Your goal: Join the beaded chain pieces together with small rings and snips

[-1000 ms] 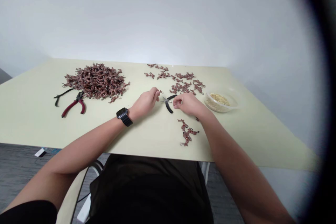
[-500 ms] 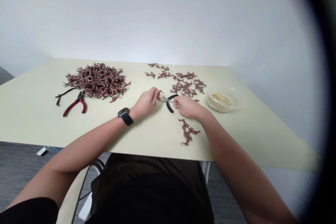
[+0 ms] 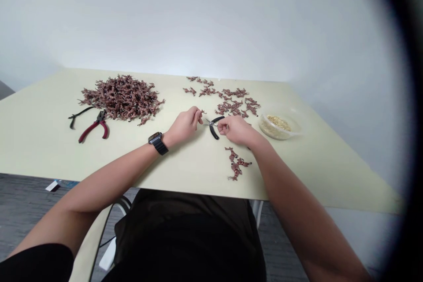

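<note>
My left hand (image 3: 185, 127), with a dark watch on the wrist, is closed in a pinch on a small brown figurine (image 3: 203, 112) that sticks out past the fingertips. Just to its right, black-handled pliers (image 3: 214, 132) lie on the table with their handles spread. My right hand (image 3: 236, 129) is closed beside the pliers, thumb and fingers pinched together. A thin silvery bit shows at those fingertips, too small to name. Nearer me lies a small cluster of brown figurines (image 3: 236, 168). Beyond my right hand more brown figurines (image 3: 231, 106) are scattered.
A large heap of brown figurines (image 3: 122, 99) covers the table's left part. Red-handled pliers (image 3: 94, 128) and a black-handled tool (image 3: 77, 116) lie in front of it. At right stands a clear plastic bowl (image 3: 295, 130) holding small gold-coloured pieces (image 3: 278, 122). A white wall (image 3: 198, 17) rises behind.
The view has shifted slightly, moving the table a little up in the picture. My right hand's fingers have loosened and turned slightly; my left hand keeps its pinch.
</note>
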Motion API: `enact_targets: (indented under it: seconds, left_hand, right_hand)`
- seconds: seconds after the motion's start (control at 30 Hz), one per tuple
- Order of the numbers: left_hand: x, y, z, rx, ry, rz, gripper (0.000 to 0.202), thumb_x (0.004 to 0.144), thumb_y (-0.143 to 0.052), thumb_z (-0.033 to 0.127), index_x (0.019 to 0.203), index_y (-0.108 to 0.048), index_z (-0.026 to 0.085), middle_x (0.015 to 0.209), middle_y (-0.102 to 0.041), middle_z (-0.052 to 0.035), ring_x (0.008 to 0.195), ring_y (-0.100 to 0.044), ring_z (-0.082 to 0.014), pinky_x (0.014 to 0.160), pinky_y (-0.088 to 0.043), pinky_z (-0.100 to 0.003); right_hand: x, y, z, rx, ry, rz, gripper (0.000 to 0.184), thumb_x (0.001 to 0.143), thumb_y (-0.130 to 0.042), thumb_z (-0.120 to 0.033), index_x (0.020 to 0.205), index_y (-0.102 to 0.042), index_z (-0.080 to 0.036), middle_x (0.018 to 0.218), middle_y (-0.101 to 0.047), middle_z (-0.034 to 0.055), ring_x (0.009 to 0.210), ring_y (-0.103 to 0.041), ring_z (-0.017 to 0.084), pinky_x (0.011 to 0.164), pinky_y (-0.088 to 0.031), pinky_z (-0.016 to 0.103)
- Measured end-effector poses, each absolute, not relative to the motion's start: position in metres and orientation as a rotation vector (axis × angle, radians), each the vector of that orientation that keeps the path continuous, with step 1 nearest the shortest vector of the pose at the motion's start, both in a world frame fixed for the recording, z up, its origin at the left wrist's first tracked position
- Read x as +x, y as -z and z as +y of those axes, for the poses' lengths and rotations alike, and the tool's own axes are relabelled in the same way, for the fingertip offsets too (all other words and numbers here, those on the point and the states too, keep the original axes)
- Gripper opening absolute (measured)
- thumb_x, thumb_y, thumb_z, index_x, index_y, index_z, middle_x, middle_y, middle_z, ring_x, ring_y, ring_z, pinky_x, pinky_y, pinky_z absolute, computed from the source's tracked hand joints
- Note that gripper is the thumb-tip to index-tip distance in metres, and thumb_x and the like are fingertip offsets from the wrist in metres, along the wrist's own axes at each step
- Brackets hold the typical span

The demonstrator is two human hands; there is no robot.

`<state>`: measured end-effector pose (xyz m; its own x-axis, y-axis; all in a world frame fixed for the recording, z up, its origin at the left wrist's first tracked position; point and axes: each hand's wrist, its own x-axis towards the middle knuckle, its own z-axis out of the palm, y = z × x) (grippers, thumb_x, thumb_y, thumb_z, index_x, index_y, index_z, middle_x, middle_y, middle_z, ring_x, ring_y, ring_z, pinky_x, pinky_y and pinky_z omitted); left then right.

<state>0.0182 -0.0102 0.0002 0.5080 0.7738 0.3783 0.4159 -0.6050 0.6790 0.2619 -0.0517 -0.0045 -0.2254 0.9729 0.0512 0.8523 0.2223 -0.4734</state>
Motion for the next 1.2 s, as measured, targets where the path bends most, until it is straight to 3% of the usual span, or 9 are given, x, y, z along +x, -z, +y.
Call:
enact_targets:
  seconds: [0.13, 0.27, 0.57, 0.8, 1.07, 1.2]
  left_hand:
    - [0.019, 0.0, -0.011, 2.235, -0.923, 0.969, 0.039, 0.113, -0.03, 0.044, 0.101, -0.058, 0.019, 0.09, -0.077, -0.0055, 0.063, -0.062, -0.0138, 0.072, -0.047, -0.03]
    - [0.019, 0.0, -0.011, 2.232, -0.924, 0.967, 0.039, 0.113, -0.03, 0.044, 0.1, -0.058, 0.019, 0.091, -0.077, -0.0054, 0.062, -0.062, -0.0135, 0.072, -0.047, -0.031]
    - [0.018, 0.0, -0.009, 2.249, -0.915, 0.986, 0.041, 0.113, -0.03, 0.044, 0.099, -0.059, 0.019, 0.087, -0.076, -0.0044, 0.064, -0.063, -0.0143, 0.074, -0.047, -0.031]
    - [0.019, -0.002, -0.012, 2.258, -0.911, 0.988, 0.039, 0.113, -0.031, 0.042, 0.1, -0.059, 0.019, 0.09, -0.076, -0.0057, 0.069, -0.065, -0.0151, 0.074, -0.048, -0.03]
    - [0.021, 0.001, -0.012, 2.201, -0.938, 0.976, 0.038, 0.112, -0.034, 0.042, 0.096, -0.059, 0.018, 0.087, -0.077, -0.0047, 0.062, -0.063, -0.0131, 0.073, -0.047, -0.03]
    - [0.026, 0.003, -0.012, 1.884, -0.922, 0.916, 0.037, 0.111, -0.04, 0.045, 0.096, -0.058, 0.017, 0.096, -0.078, -0.0081, 0.061, -0.065, -0.0112, 0.069, -0.05, -0.027]
  right_hand:
    - [0.255, 0.005, -0.054, -1.724, -0.42, -2.233, 0.02, 0.071, -0.064, -0.002, 0.069, -0.063, -0.021, 0.072, -0.067, 0.0023, 0.071, -0.056, 0.018, 0.065, -0.037, 0.029]
    - [0.255, 0.005, -0.053, -1.787, -0.478, -2.205, 0.018, 0.073, -0.064, -0.004, 0.07, -0.062, -0.021, 0.075, -0.069, 0.0038, 0.073, -0.058, 0.019, 0.067, -0.037, 0.029]
    - [0.268, -0.004, -0.055, -1.704, -0.646, -2.135, 0.017, 0.081, -0.062, -0.008, 0.086, -0.07, -0.023, 0.082, -0.071, 0.0017, 0.075, -0.061, 0.017, 0.068, -0.044, 0.028]
    - [0.268, -0.002, -0.051, -1.703, -0.635, -2.115, 0.015, 0.08, -0.062, -0.011, 0.077, -0.073, -0.021, 0.074, -0.071, 0.0024, 0.07, -0.061, 0.018, 0.069, -0.045, 0.031]
    - [0.262, 0.007, -0.053, -1.711, -0.427, -2.24, 0.018, 0.069, -0.06, -0.003, 0.07, -0.057, -0.021, 0.073, -0.064, 0.0026, 0.068, -0.052, 0.018, 0.062, -0.032, 0.032]
    - [0.261, 0.004, -0.052, -1.642, -0.476, -2.157, 0.017, 0.074, -0.059, -0.007, 0.073, -0.051, -0.022, 0.076, -0.06, 0.0029, 0.071, -0.049, 0.018, 0.065, -0.032, 0.032]
